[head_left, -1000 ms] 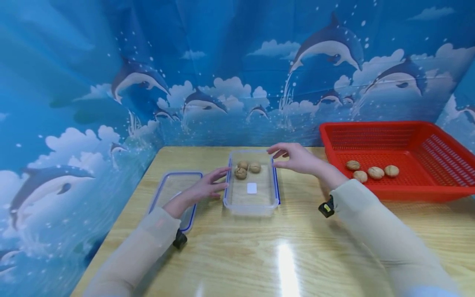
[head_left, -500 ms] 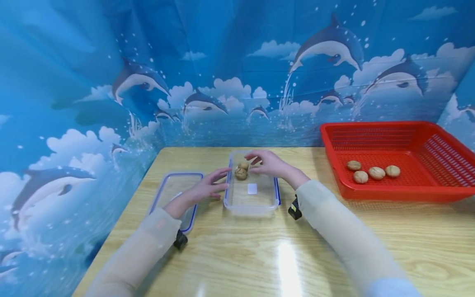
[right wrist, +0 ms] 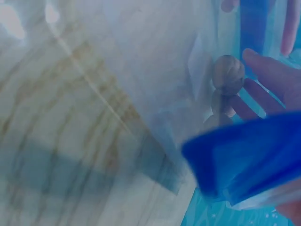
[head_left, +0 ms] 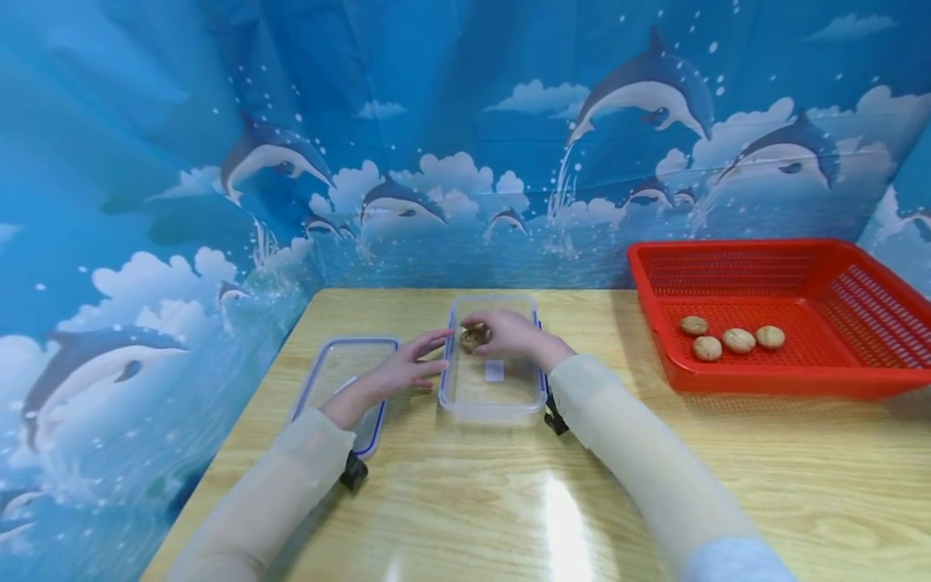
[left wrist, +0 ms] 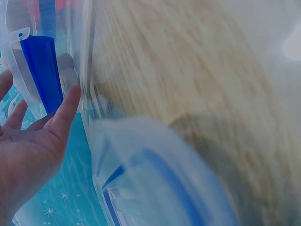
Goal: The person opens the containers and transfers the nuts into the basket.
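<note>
A clear plastic food container (head_left: 494, 404) with blue latches stands mid-table. My right hand (head_left: 505, 333) reaches down into it, thumb and fingers curled round a walnut (head_left: 472, 339) near its left wall. In the right wrist view, the thumb and fingers meet that walnut (right wrist: 229, 75), and other walnuts sit close behind it, partly hidden. Outside the container, my left hand (head_left: 402, 368) holds its spread fingers against the left wall. From the left wrist view, those fingers (left wrist: 70, 106) lie beside a blue latch (left wrist: 43, 70) and grip nothing.
The container's lid (head_left: 342, 356), clear with a blue seal, lies on the table under my left forearm. To the right stands a red plastic basket (head_left: 800, 376) with several walnuts (head_left: 738, 340) inside. A dolphin-print curtain (head_left: 465, 218) backs the table.
My right hand has moved left and down from the container's right rim to the walnut by the left wall, covering the others. The left hand has stayed in place.
</note>
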`<state>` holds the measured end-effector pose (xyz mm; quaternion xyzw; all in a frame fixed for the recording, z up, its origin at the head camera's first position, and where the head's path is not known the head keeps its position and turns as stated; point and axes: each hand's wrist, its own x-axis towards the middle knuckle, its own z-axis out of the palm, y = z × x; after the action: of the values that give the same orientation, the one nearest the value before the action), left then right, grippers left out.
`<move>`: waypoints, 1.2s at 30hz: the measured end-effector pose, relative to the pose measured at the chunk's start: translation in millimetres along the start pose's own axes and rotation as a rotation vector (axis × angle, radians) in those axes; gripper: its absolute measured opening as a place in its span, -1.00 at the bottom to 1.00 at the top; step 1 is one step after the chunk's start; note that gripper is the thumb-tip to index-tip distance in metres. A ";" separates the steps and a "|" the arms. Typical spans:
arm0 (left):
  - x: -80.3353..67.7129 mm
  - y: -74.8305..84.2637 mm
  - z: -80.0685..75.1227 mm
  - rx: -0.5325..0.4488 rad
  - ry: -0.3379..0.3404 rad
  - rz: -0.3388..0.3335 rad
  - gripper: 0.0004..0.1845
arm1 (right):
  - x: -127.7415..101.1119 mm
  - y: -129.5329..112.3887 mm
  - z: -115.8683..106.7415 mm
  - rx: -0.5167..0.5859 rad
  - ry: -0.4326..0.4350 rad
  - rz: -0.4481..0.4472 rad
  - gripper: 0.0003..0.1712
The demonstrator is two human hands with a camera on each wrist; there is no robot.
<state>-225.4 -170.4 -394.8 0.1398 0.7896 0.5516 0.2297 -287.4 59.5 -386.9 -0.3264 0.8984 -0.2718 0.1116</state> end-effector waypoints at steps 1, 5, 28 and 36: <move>-0.4 0.4 0.1 0.003 -0.002 0.003 -0.37 | 0.4 -0.5 0.9 -0.020 -0.008 -0.002 -0.35; -1.1 1.4 0.4 0.009 -0.003 0.010 -0.38 | 1.1 -2.2 2.4 -0.052 -0.026 -0.009 -0.41; -0.4 -0.8 0.3 -0.009 -0.010 0.009 -0.37 | -1.7 -1.7 3.6 -0.065 -0.097 -0.075 -0.47; -1.5 1.3 0.5 0.000 -0.017 0.010 -0.38 | -15.9 0.0 -13.4 0.041 -0.081 -0.123 -0.45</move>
<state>-224.0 -170.3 -393.4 0.1486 0.7868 0.5515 0.2338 -280.4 75.4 -375.5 -0.3892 0.8658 -0.2829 0.1376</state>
